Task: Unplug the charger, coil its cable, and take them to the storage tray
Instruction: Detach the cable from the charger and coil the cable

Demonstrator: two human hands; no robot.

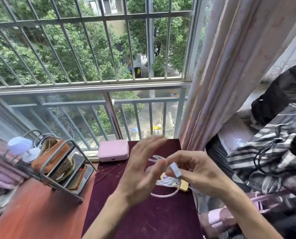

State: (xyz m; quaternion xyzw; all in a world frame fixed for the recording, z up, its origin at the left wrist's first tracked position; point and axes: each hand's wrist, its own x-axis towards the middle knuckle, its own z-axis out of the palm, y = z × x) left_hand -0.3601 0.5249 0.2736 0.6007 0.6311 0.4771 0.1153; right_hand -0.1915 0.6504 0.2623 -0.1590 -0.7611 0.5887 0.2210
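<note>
My right hand point(193, 171) pinches a small white charger block point(176, 169) above the dark red cloth-covered table point(143, 218). Loops of white cable point(168, 182) hang from it, over a yellow power strip point(183, 185) on the table's right side. A thicker pale cable loop point(162, 195) lies on the cloth below. My left hand point(143, 171) is blurred, fingers spread, just left of the cable loops, touching or nearly touching them. Whether the charger is clear of the strip is hard to tell.
A pink case point(113, 150) sits at the table's far edge by the barred window. A metal rack point(57, 169) with an orange pouch and a small white lamp point(21, 147) stands at the left on a red-brown desk. Curtain point(230, 83) and piled clothes point(273, 152) crowd the right.
</note>
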